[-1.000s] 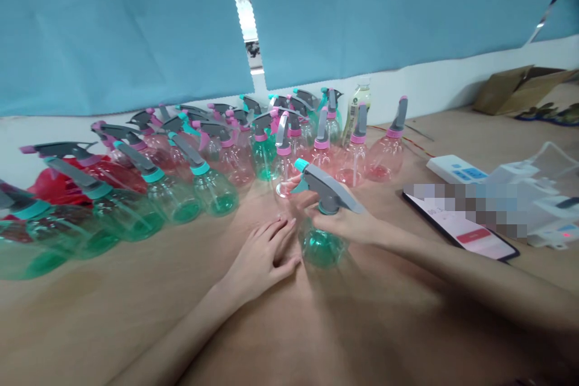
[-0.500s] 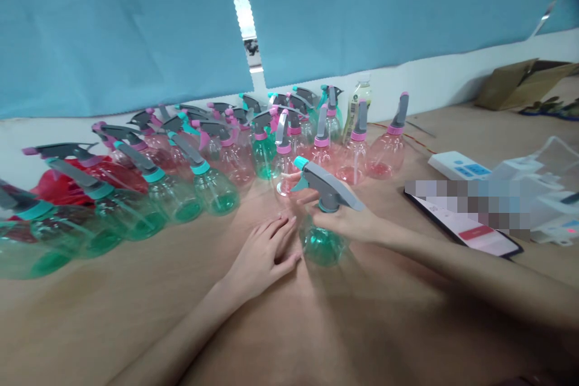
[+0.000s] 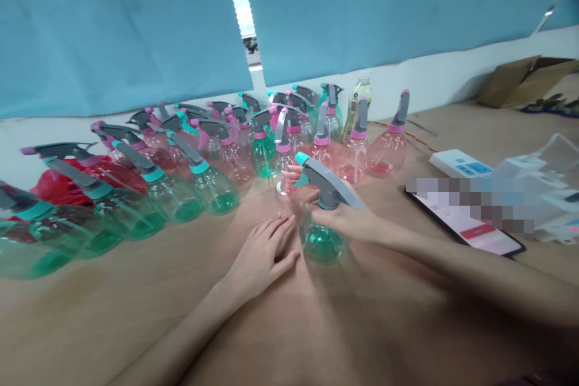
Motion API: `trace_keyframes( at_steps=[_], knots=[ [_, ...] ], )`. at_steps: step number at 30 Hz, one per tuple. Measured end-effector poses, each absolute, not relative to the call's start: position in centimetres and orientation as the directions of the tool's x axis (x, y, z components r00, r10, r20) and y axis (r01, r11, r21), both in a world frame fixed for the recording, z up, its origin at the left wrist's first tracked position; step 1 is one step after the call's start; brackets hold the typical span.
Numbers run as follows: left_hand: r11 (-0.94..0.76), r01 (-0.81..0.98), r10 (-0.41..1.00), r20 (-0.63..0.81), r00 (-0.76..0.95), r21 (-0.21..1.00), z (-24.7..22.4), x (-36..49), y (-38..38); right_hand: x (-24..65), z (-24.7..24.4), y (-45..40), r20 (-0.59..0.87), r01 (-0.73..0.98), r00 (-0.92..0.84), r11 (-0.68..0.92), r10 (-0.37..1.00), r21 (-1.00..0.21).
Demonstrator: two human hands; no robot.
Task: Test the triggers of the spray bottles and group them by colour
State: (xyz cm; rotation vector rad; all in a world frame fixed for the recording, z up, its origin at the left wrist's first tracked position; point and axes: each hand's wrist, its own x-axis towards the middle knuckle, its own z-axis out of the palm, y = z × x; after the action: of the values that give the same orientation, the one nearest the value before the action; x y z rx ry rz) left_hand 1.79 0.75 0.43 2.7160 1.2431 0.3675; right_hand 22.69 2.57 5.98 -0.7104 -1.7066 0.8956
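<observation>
A green spray bottle (image 3: 324, 243) with a grey and turquoise head stands upright near the middle of the table. My right hand (image 3: 344, 217) is wrapped round its neck from the right, partly hidden behind the spray head. Just left of the bottle, my left hand (image 3: 266, 247) lies flat on the table, empty, its fingers pointing towards the bottle. Several green spray bottles (image 3: 216, 193) line the left side. Several pink-collared spray bottles (image 3: 386, 154) stand behind my right hand, with more green and pink ones crowded further back.
On the right are a phone (image 3: 452, 217), a white power strip (image 3: 459, 164) and clear-white plastic items (image 3: 529, 172). A drink bottle (image 3: 357, 105) stands at the back. An open cardboard box (image 3: 515, 81) is at the far right. Red material (image 3: 63, 184) lies among the left bottles.
The spray head in my right hand has shifted very slightly. My left hand has stayed flat in place.
</observation>
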Motion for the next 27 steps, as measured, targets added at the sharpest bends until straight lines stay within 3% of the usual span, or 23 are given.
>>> trace_keyframes(
  at_steps=[19, 27],
  knots=[
    [-0.662, 0.723, 0.749, 0.180, 0.638, 0.196, 0.45, 1.84, 0.66, 22.93, 5.95, 2.61, 0.470, 0.033, -0.327, 0.507, 0.820, -0.861],
    [-0.675, 0.713, 0.738, 0.195, 0.646, 0.191, 0.41, 1.81, 0.72, 22.88, 5.81, 2.89, 0.549, 0.011, -0.306, 0.580, 0.777, -0.815]
  ],
)
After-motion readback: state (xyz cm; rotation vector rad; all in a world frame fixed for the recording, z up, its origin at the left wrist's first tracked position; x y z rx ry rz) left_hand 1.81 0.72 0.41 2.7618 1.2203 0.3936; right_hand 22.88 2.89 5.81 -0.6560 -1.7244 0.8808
